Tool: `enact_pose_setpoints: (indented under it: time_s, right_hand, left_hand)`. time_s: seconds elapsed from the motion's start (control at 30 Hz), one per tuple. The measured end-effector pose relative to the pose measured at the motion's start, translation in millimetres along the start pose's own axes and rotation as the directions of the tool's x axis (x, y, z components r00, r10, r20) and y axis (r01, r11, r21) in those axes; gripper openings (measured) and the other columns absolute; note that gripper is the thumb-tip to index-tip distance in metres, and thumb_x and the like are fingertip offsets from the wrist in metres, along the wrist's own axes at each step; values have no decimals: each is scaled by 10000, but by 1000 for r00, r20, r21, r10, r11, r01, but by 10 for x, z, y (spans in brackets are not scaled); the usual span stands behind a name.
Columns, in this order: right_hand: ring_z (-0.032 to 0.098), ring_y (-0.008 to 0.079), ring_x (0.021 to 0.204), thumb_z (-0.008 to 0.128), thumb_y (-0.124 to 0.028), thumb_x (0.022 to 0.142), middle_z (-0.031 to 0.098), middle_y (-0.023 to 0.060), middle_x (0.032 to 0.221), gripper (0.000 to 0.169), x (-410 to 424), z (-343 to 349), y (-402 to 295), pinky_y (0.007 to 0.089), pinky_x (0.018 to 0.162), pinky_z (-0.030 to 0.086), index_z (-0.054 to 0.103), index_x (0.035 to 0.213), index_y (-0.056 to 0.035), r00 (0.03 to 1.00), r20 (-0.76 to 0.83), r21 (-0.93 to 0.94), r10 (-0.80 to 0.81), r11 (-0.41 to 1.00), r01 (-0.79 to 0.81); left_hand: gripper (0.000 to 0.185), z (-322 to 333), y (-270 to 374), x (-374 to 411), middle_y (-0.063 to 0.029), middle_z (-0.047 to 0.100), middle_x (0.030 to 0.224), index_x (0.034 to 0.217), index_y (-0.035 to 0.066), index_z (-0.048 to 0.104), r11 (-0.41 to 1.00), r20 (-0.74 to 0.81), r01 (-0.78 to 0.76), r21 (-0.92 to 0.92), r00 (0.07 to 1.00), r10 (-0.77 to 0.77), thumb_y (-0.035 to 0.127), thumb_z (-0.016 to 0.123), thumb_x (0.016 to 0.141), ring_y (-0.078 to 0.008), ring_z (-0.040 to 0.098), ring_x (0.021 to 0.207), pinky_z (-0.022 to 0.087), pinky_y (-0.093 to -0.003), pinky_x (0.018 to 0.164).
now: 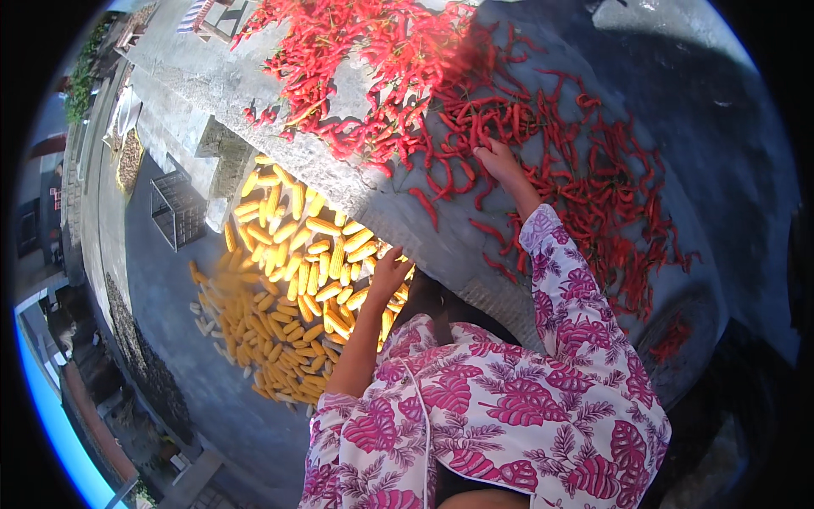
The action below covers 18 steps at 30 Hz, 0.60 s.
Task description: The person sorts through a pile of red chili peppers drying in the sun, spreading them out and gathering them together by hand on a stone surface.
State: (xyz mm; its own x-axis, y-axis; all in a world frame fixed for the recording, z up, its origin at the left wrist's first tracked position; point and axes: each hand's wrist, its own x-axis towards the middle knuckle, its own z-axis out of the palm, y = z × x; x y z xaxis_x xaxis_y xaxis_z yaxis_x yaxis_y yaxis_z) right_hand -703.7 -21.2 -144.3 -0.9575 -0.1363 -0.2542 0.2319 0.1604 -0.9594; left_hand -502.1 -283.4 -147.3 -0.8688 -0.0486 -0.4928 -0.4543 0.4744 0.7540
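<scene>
Many red chili peppers (509, 121) lie spread over a raised concrete surface. My right hand (497, 159) reaches in among them, its fingertips at a few of the peppers; whether it grips one cannot be made out. My left hand (389, 270) hangs over the edge of the concrete, fingers bent, above yellow corn cobs (337, 257) lying on the ground below. Nothing can be clearly seen in its fingers. Both forearms come from a white blouse with pink leaf print.
A dark plastic crate (177, 210) stands on the ground at the left. Farther off is a white sack (129, 111) beside a brownish heap (129, 159). A wooden stool (216, 28) with a striped cloth is at the top left. The concrete edge (305, 172) runs diagonally between peppers and cobs.
</scene>
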Motion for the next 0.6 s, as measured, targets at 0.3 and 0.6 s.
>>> enact_pose_setpoints:
  time_s: [0.3, 0.6]
  right_hand:
    - [490, 91, 595, 460, -82, 743, 535, 25, 722, 158, -118, 431, -150, 219, 494, 389, 506, 887, -38, 973, 212, 444, 92, 878, -180]
    - [515, 88, 717, 580, -176, 742, 555, 30, 790, 259, -265, 923, -499, 230, 608, 431, 524, 935, -13, 984, 178, 298, -29, 954, -25]
  left_hand:
    - [574, -249, 903, 337, -158, 404, 1227, 1261, 31, 308, 915, -74, -16, -402, 997, -15, 249, 556, 791, -228, 415, 1101, 345, -330, 896]
    - [558, -325, 1115, 580, -164, 408, 1212, 1267, 39, 304, 907, -127, -105, -409, 990, 57, 218, 545, 797, -206, 434, 1065, 358, -312, 876]
